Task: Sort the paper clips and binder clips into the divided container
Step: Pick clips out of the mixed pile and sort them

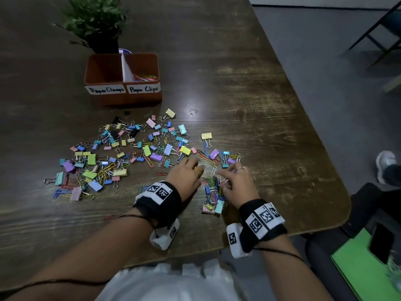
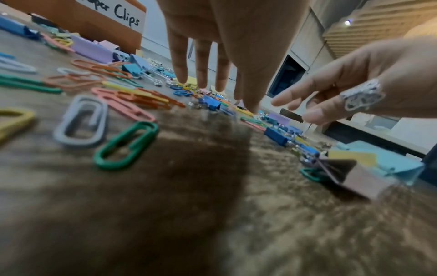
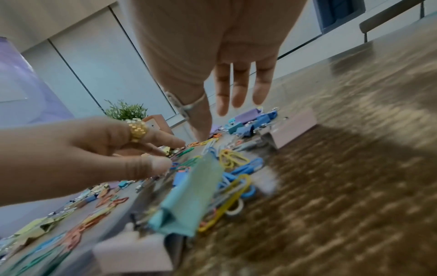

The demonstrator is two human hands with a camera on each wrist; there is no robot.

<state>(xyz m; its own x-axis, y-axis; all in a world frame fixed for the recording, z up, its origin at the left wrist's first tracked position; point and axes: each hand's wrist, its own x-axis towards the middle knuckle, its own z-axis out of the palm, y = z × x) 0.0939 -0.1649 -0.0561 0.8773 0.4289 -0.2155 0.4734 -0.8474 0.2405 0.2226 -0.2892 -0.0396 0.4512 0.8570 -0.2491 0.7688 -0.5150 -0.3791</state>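
An orange divided container (image 1: pixel 143 61) stands at the back, labelled "Paper Clamps" left and "Paper Clips" right. A few coloured paper clips (image 1: pixel 145 78) lie in its right compartment; the left one looks bare. Mixed paper clips and binder clips (image 1: pixel 130 153) are spread across the wooden table. My left hand (image 1: pixel 191 170) (image 2: pixel 221 84) hangs over the pile's right part, fingers straight, tips down on the clips. My right hand (image 1: pixel 232 177) (image 3: pixel 220 104) is just beside it, fingers extended, thumb down among paper clips (image 3: pixel 234 158). I see nothing held in either hand.
A potted plant (image 1: pixel 95 22) stands behind the container. The table's right edge (image 1: pixel 338 170) runs close to my right hand. A teal binder clip (image 3: pixel 189 196) and a pink one (image 2: pixel 354 179) lie near my wrists. A green folder (image 1: pixel 358 268) lies at lower right.
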